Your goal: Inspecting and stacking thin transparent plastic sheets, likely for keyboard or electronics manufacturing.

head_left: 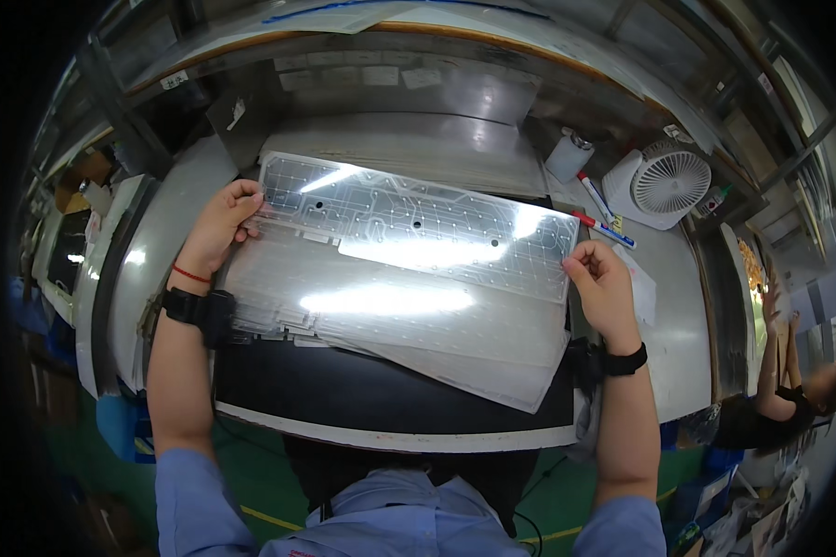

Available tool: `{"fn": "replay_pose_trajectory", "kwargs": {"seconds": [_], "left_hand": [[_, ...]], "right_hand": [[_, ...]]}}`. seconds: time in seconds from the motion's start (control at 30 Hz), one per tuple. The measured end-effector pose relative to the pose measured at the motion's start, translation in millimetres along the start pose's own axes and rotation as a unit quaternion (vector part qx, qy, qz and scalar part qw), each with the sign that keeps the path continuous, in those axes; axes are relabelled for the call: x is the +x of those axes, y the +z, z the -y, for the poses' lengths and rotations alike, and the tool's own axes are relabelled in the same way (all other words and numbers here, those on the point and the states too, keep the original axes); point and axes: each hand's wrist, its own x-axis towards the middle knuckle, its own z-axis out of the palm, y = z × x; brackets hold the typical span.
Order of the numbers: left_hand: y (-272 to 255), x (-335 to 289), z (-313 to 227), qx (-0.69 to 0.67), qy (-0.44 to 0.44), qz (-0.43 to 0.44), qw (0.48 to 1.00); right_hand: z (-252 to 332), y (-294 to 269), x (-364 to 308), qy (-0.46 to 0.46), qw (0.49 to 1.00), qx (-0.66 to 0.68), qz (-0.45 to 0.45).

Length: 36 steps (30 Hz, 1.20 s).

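A clear plastic film sheet printed with circuit traces and dots is stretched between my two hands, with bright glare across it. My left hand pinches its left edge between thumb and fingers. At the lower right corner, my right hand pinches the film in the same way. Beneath it lies a loosely fanned stack of similar clear sheets, its right end jutting toward me. The stack rests on a black mat. Both of my wrists wear black straps with small dark devices.
To the right stand a white fan and a pale bottle. Two markers, one red-capped and blue, lie near the sheet's right end. A shelf crosses the back. Another person is at far right.
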Motion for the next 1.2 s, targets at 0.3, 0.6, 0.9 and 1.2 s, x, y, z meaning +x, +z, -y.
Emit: {"fn": "replay_pose_trajectory", "kwargs": {"seconds": [0.3,0.6,0.9,1.2], "left_hand": [[-16.1,10.5,15.9,-0.137,0.047,-0.024,0.989],[-1.9,4.8,4.0,-0.144,0.022,-0.043,0.988],[-3.8,4.1,3.7,-0.118,0.023,-0.025,0.992],[1.1,-3.4,-5.3,-0.095,0.023,-0.024,0.995]], "right_hand": [[40.5,12.4,-17.3,-0.167,0.962,-0.154,0.154],[55.1,19.2,-26.5,-0.229,0.899,-0.251,0.276],[35.2,3.0,-13.6,-0.141,0.968,-0.207,0.019],[26.1,8.2,-8.1,-0.113,0.971,-0.189,0.095]]}}
